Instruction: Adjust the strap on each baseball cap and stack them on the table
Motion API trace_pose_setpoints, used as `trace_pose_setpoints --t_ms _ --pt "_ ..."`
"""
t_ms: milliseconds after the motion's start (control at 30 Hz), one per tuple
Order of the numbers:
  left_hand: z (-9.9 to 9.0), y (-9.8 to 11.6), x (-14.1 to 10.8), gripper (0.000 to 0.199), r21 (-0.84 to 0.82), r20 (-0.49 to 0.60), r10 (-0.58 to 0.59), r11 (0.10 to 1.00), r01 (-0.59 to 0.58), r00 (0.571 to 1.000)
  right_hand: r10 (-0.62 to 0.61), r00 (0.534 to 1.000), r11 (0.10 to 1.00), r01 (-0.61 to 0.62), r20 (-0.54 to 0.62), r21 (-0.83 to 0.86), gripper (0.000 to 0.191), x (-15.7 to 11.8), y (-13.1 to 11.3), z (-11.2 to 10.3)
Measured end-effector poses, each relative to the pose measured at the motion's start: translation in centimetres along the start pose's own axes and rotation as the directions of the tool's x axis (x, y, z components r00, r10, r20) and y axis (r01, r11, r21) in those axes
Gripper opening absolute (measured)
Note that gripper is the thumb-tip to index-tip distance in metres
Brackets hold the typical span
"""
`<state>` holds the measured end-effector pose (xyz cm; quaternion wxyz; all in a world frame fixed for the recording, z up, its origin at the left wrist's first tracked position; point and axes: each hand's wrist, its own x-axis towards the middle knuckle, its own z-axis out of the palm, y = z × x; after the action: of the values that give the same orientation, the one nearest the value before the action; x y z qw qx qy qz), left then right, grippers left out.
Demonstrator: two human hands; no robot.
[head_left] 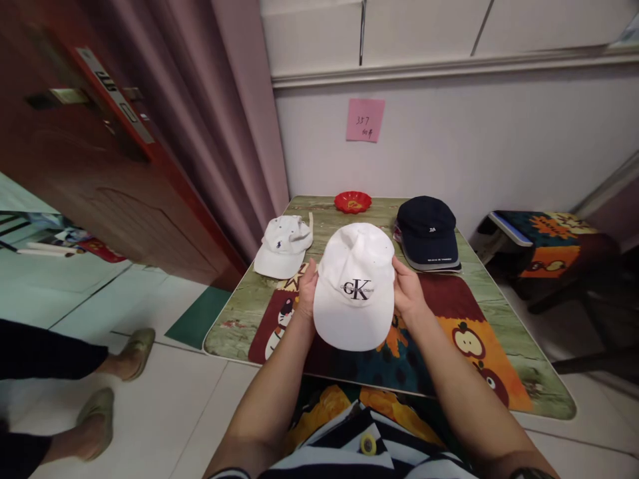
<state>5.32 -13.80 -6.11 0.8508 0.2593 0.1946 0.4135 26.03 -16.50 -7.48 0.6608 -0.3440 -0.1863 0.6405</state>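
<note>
Between my two hands is a white cap (353,286) with black letters on its front, its brim toward me, above the patterned mat (449,299). My left hand (308,289) grips its left side; my right hand (407,286) grips its right side, with the fingertips partly hidden behind the cap. On the table's left lies another white cap (283,246) with a small dark logo. Dark blue caps (428,229), seemingly stacked, sit at the right. A red scalloped dish (353,201) stands at the back.
The green wood-patterned table (239,319) stands against a wall bearing a pink note (365,120). A brown door (150,199) and a curtain are on the left. A person's feet (114,386) show at the lower left. A stool (549,233) stands at the right.
</note>
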Motion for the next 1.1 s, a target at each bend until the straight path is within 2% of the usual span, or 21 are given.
trace_pose_setpoints --t_ms 67,133,200,267,367,467,567,667,767,833,933,967,1000,1100 --pt "-0.4 -0.7 -0.1 0.067 -0.019 -0.002 -0.054 0.998 0.054 0.999 0.048 0.999 0.999 -0.048 -0.01 0.025 0.026 0.4 0.3 -0.8" --pt "-0.3 -0.8 0.0 0.061 -0.032 -0.009 -0.047 0.998 0.047 0.999 0.072 0.997 0.997 -0.071 -0.016 0.032 0.024 0.6 0.3 -1.2" --pt "0.1 -0.6 0.4 0.064 -0.045 0.0 -0.013 0.999 0.013 1.0 0.079 0.997 0.996 -0.078 -0.006 0.042 0.025 0.5 0.1 -1.1" --pt "0.4 -0.4 1.0 0.069 -0.071 -0.004 0.036 0.997 -0.036 0.999 0.116 0.993 0.991 -0.118 0.033 0.066 0.034 -0.2 0.3 -0.7" --pt "0.2 0.0 2.1 0.065 -0.152 -0.088 0.122 0.979 -0.135 0.989 0.195 0.979 0.973 -0.201 0.063 0.11 0.041 -2.3 1.5 -0.2" --pt "-0.6 0.3 3.4 0.055 -0.224 -0.16 0.178 0.951 -0.211 0.971 0.184 0.983 0.973 -0.182 -0.001 0.142 0.032 -4.4 3.2 0.2" --pt "-1.5 -0.1 4.3 0.051 -0.246 -0.138 0.178 0.947 -0.208 0.974 0.154 0.987 0.978 -0.145 -0.052 0.151 0.035 -4.9 3.6 0.5" --pt "-2.4 -0.9 4.5 0.054 -0.237 -0.106 0.167 0.953 -0.188 0.98 0.071 0.995 0.992 -0.064 -0.068 0.108 0.044 -3.5 1.5 0.6" --pt "-3.6 -2.0 4.4 0.056 -0.192 -0.094 0.041 0.98 -0.058 0.995 -0.108 0.991 0.992 0.113 -0.083 0.062 0.05 -1.0 -2.9 0.3" --pt "-4.5 -2.5 4.5 0.048 -0.156 -0.119 -0.046 0.987 0.027 0.992 -0.242 0.966 0.969 0.245 -0.093 0.024 0.045 1.0 -6.4 -0.6" --pt "-5.3 -2.8 4.6 0.041 -0.137 -0.164 -0.066 0.99 0.044 0.984 -0.373 0.906 0.925 0.38 -0.201 -0.005 0.034 4.2 -10.2 -3.1" --pt "-5.4 -2.8 4.7 0.039 -0.139 -0.169 -0.061 0.99 0.037 0.984 -0.377 0.872 0.92 0.39 -0.311 -0.021 0.029 5.1 -10.8 -4.2" --pt "-5.4 -2.8 4.7 0.038 -0.142 -0.168 -0.059 0.989 0.035 0.984 -0.363 0.813 0.92 0.389 -0.454 -0.039 0.025 5.8 -11.0 -5.4" --pt "-5.4 -2.8 4.8 0.035 -0.143 -0.151 -0.073 0.988 0.051 0.986 -0.33 0.711 0.925 0.373 -0.621 -0.065 0.023 6.9 -9.9 -9.0"
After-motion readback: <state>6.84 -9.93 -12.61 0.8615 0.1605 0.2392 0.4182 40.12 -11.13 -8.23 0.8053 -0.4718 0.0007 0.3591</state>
